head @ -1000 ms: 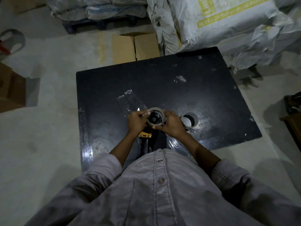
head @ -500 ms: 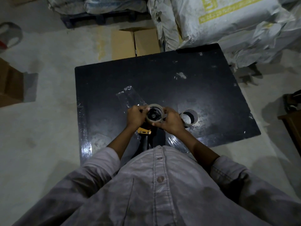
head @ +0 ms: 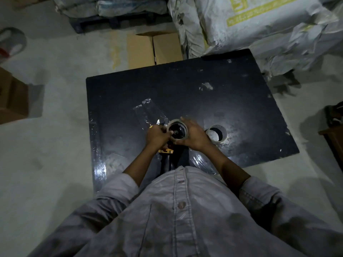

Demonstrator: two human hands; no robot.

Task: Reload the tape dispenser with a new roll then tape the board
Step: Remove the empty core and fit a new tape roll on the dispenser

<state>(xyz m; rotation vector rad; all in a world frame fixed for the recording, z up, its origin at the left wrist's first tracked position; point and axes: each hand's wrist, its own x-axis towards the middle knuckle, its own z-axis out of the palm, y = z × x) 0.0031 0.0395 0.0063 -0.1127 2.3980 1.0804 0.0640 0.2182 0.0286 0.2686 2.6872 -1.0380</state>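
Note:
A black board lies flat on the floor in front of me. Over its near edge I hold the tape dispenser, its yellow-and-black body and dark handle pointing toward me. A clear tape roll sits on the dispenser's black hub. My left hand grips the dispenser frame beside the roll. My right hand curls round the roll's right side, fingers reaching over its top. A second ring of tape lies on the board just right of my right hand.
A crumpled clear wrapper lies on the board left of the roll. Stacked grey sacks crowd the board's far right corner. Cardboard boxes stand behind the board and at the left. Dark furniture is at the right edge.
My right hand's fingers have moved further over the top of the roll, and the roll sits a little more squarely on the hub. The view has shifted slightly.

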